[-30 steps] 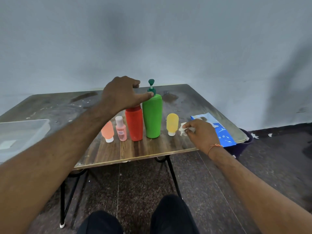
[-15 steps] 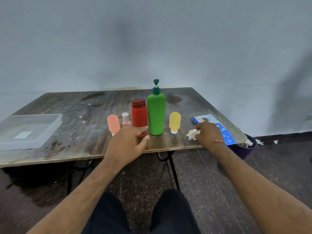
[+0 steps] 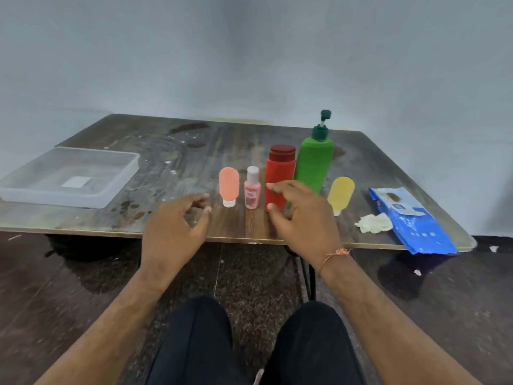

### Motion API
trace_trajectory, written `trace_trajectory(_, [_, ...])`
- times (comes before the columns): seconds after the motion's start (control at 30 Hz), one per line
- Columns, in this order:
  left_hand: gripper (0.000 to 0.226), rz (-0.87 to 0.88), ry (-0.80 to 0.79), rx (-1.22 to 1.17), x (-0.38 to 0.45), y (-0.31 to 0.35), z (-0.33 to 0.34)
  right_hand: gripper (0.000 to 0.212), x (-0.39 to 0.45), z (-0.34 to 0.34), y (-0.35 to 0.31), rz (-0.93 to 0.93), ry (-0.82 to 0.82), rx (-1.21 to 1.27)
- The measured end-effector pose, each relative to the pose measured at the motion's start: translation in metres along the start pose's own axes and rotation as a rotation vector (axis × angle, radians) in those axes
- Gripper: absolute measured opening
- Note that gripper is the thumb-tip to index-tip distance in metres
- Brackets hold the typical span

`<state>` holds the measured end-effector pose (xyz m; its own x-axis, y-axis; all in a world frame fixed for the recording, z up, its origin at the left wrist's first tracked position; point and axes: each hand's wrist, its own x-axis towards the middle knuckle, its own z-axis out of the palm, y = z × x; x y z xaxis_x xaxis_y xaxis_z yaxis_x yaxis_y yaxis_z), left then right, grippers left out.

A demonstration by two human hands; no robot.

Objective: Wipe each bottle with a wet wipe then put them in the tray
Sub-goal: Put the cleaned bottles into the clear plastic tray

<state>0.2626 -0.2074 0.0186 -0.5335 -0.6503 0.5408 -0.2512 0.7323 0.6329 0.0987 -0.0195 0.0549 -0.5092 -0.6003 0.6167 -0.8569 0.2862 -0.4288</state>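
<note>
Two knees in dark trousers (image 3: 249, 343) at the bottom, over a dark floor. Two bare forearms reaching up from there. Left hand (image 3: 177, 226) hovering over the near edge of the desk (image 3: 194, 145), fingers loosely curled, nothing in it. Right hand (image 3: 302, 218) just in front of the red bottle (image 3: 279, 173), fingers relaxed and a bit spread, nothing in it either; can't tell if the fingertips actually touch the bottle. Orange thread bracelet (image 3: 334, 254) on that wrist.

One crumpled wet wipe (image 3: 373, 223) lying loose near the front right edge, right beside one blue wipes pack (image 3: 413, 220) that hangs a little over the desk edge.

Five bottles standing in a row: peach squeeze tube (image 3: 229, 186) on its cap, small pink bottle (image 3: 252, 190) with a pale cap, the red one with a dark red lid, tall green pump bottle (image 3: 315, 162), and a yellow squeeze tube (image 3: 341, 194) on its cap.

One clear plastic tray (image 3: 116, 187) over on the left, well apart from the bottles, no bottles in it.

Pale wall (image 3: 249, 51) behind.
</note>
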Motion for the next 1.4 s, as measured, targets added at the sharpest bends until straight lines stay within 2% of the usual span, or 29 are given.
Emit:
trace_trajectory(0.07, [0.036, -0.019, 0.005, -0.03, 0.02, -0.014, 0.003, 0.038, 0.009, 0.024, -0.009, -0.055, 0.016, -0.035])
trace_trajectory(0.13, [0.055, 0.015, -0.054, -0.059, 0.043, -0.023, 0.008, 0.041, 0.02, 0.04, -0.014, -0.111, 0.048, -0.092])
trace_trajectory(0.2, [0.074, 0.047, -0.159, -0.083, 0.072, -0.031, 0.015, 0.043, 0.037, 0.054, -0.015, -0.15, 0.071, -0.159])
trace_trajectory(0.27, [0.08, 0.09, -0.272, -0.071, 0.098, -0.031, 0.021, 0.044, 0.054, 0.065, -0.015, -0.145, 0.063, -0.237])
trace_trajectory(0.43, [0.063, 0.165, -0.49, 0.039, 0.137, -0.032, 0.024, 0.059, 0.076, 0.073, -0.018, 0.027, -0.077, -0.346])
trace_trajectory(0.53, [0.062, 0.098, -0.567, 0.058, 0.15, -0.027, 0.028, 0.066, 0.086, 0.069, -0.02, 0.115, -0.125, -0.371])
trace_trajectory(0.67, [0.036, 0.065, -0.624, 0.005, 0.163, -0.021, 0.029, 0.065, 0.102, 0.06, -0.023, 0.201, -0.224, -0.367])
trace_trajectory(0.73, [0.025, -0.013, -0.652, -0.016, 0.17, -0.021, 0.025, 0.064, 0.109, 0.058, -0.024, 0.238, -0.306, -0.356])
trace_trajectory(0.93, [0.025, -0.235, -0.653, -0.017, 0.185, 0.0, -0.017, 0.05, 0.121, 0.053, -0.032, 0.318, -0.457, -0.292])
trace_trajectory(1.07, [0.031, -0.47, -0.586, -0.074, 0.193, 0.01, -0.06, 0.032, 0.135, 0.04, -0.05, 0.314, -0.493, -0.136])
trace_trajectory(1.17, [0.031, -0.552, -0.503, -0.065, 0.203, 0.013, -0.095, 0.045, 0.155, 0.029, -0.068, 0.297, -0.498, -0.004])
trace_trajectory(1.3, [0.028, -0.658, -0.374, -0.091, 0.218, 0.001, -0.142, 0.035, 0.191, 0.031, -0.093, 0.225, -0.452, 0.148])
trace_trajectory(1.4, [0.026, -0.702, -0.304, -0.054, 0.227, -0.026, -0.178, 0.039, 0.219, 0.048, -0.119, 0.146, -0.535, 0.226])
